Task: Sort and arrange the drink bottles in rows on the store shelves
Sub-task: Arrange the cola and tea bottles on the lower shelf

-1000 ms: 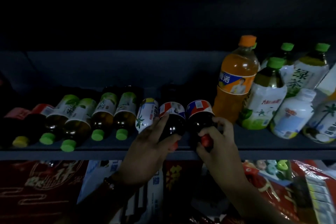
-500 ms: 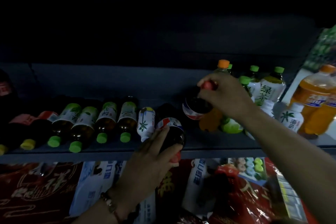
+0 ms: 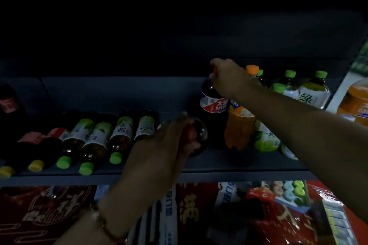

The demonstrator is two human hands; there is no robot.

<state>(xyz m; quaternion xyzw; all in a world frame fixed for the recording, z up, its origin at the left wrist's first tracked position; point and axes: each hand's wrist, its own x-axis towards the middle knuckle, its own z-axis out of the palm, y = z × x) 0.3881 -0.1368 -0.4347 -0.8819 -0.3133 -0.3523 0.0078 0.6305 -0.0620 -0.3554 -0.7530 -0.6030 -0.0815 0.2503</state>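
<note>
My right hand grips the red cap of a dark cola bottle that stands upright on the grey shelf, just left of an orange soda bottle. My left hand wraps the neck end of a second cola bottle, which lies on the shelf with its red cap toward me. Left of it, several green-capped tea bottles lie in a row, caps toward the shelf edge. Dark yellow-capped bottles lie further left.
Upright green-capped tea bottles crowd the shelf's right end, with another orange bottle beyond a divider. A dark red-labelled bottle stands at far left. Red and white packaged goods fill the level below. The shelf's back is dark.
My right hand lifted its cola bottle from lying flat and stood it upright beside the orange soda. My left hand shifted right along the lying cola bottle and now covers it.
</note>
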